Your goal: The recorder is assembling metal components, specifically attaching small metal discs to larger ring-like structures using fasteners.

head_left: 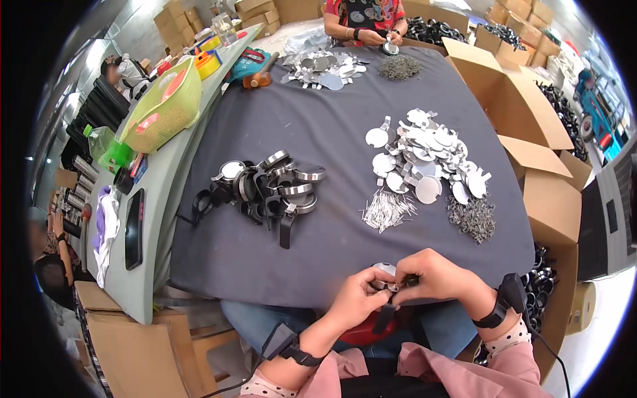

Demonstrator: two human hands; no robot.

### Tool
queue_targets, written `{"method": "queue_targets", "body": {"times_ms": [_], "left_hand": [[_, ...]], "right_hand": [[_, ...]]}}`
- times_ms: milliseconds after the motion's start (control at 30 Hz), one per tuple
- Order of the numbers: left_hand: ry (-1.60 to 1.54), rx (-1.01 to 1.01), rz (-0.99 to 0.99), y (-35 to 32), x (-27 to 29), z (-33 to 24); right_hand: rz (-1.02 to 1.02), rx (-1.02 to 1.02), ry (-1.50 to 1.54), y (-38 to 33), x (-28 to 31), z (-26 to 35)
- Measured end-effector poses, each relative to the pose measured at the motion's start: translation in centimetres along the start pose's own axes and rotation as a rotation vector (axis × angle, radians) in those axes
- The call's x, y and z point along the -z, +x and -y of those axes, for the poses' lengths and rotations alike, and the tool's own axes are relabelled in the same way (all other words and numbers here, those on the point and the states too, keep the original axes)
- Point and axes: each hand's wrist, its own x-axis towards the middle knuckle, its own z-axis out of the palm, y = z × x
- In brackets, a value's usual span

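Close to the table's near edge, my left hand (359,297) grips a small round metal lid with a black handle (382,320), its silver disc partly covered by my fingers. My right hand (431,278) is closed in a pinch against the lid's hinge side. A dark piece shows at its fingertips, too small to name. Ahead of my hands lie a pile of thin metal pins (387,211) and a heap of small wire springs (472,219). Beyond them spreads a pile of flat silver discs with tabs (424,149). Black-handled lids (282,186) are heaped to the left.
Across the grey-covered table (292,119) a co-worker's hands (378,36) hold a similar lid near more discs (325,68) and springs (399,67). A mallet (260,76) lies far left. The side table (159,225) bears a phone (135,229) and green basket (166,109). Cardboard boxes (547,205) line the right.
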Motion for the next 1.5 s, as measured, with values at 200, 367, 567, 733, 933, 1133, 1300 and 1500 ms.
{"method": "queue_targets", "body": {"times_ms": [200, 367, 567, 733, 933, 1133, 1300, 1500], "left_hand": [[-0.224, -0.032, -0.018, -0.5, 0.3, -0.2], [-0.288, -0.063, -0.032, -0.8, 1.1, -0.9], [-0.534, -0.076, -0.066, -1.3, 0.7, -4.2], [-0.67, -0.061, 0.023, -2.0, 0.5, -4.9], [-0.67, -0.177, 0.164, -3.6, -0.5, -6.0], [-0.523, -0.257, 0.14, -4.8, -2.5, -7.2], [-0.495, -0.274, 0.14, -5.6, -3.1, -7.2], [-0.287, -0.344, 0.061, -5.8, -3.2, -6.9]], "right_hand": [[-0.49, -0.185, -0.289, 0.2, 1.0, -5.3], [-0.448, -0.308, -0.654, 2.5, 1.6, -8.1], [-0.225, -0.456, -0.721, 4.5, 2.7, -8.5], [-0.43, -0.352, -0.176, 2.7, 3.2, -4.9], [-0.492, 0.155, -0.033, -0.5, 1.2, 7.2], [-0.49, 0.19, -0.084, -1.8, 0.0, 9.2], [-0.457, 0.211, -0.098, -2.5, -0.1, 10.0], [-0.384, 0.15, -0.116, -2.6, 0.3, 11.3]]}}
